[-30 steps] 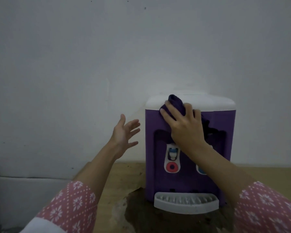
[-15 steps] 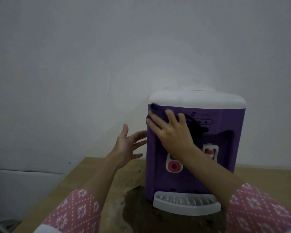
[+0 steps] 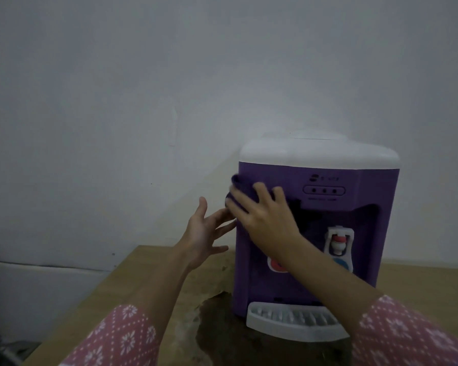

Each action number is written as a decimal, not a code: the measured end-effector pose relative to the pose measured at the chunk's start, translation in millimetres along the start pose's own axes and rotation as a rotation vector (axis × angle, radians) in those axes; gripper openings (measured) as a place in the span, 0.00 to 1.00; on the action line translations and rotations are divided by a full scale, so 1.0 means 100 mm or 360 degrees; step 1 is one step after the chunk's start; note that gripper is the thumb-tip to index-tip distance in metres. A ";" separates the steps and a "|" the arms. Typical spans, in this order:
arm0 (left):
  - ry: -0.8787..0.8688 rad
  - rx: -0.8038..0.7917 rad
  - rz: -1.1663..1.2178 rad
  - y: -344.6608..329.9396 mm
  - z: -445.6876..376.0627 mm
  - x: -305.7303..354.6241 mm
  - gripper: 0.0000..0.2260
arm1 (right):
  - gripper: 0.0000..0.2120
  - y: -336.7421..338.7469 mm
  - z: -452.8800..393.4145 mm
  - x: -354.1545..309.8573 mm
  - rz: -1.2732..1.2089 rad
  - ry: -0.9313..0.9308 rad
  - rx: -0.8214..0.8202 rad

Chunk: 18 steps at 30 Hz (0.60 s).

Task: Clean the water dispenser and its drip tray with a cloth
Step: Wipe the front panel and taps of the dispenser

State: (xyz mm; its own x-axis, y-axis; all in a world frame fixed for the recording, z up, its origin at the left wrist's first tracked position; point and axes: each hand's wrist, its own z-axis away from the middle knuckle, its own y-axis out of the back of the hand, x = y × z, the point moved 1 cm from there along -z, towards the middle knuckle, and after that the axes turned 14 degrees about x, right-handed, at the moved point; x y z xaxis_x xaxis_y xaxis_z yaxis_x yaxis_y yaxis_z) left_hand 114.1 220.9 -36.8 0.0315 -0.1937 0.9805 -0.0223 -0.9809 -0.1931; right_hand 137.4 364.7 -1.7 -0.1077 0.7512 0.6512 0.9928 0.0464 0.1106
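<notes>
The water dispenser [image 3: 354, 207] has a purple body under a white top; its near front shows a white tap with a red tip, a red round button on the left and a blue one on the right. The drip tray [image 3: 294, 322] is white with a grey slatted grille. The cloth [image 3: 245, 187] is dark purple, close in tone to the body. Both sleeves [image 3: 117, 339] are pink with white dots and white flower shapes. The table [image 3: 148, 283] is light brown wood with a dark brown stain by the dispenser's base. The far wall [image 3: 169, 75] is plain grey-white.

Both forearms are bare below pink sleeves [image 3: 122, 336] (white dotted lattice with small white flowers).
</notes>
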 end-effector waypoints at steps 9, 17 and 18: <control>-0.0042 0.0012 -0.0067 -0.02 -0.01 0.01 0.32 | 0.24 0.03 -0.24 0.19 0.0154 -0.0407 0.0087; -0.0046 0.0000 -0.0158 -0.02 0.05 0.07 0.31 | 0.22 0.13 0.34 0.29 0.0239 -0.0483 0.0368; -0.0043 0.0008 -0.0151 -0.02 0.06 0.07 0.31 | 0.21 0.14 0.38 0.32 0.0196 -0.0412 0.0366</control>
State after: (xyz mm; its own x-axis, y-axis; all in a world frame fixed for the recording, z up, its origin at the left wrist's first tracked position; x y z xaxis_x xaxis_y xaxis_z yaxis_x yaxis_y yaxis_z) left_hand 120.0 221.7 -30.2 0.0602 -0.1004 0.9931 -0.0131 -0.9949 -0.0998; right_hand 149.8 414.3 -7.7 0.0013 0.9007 0.4344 0.9866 0.0698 -0.1476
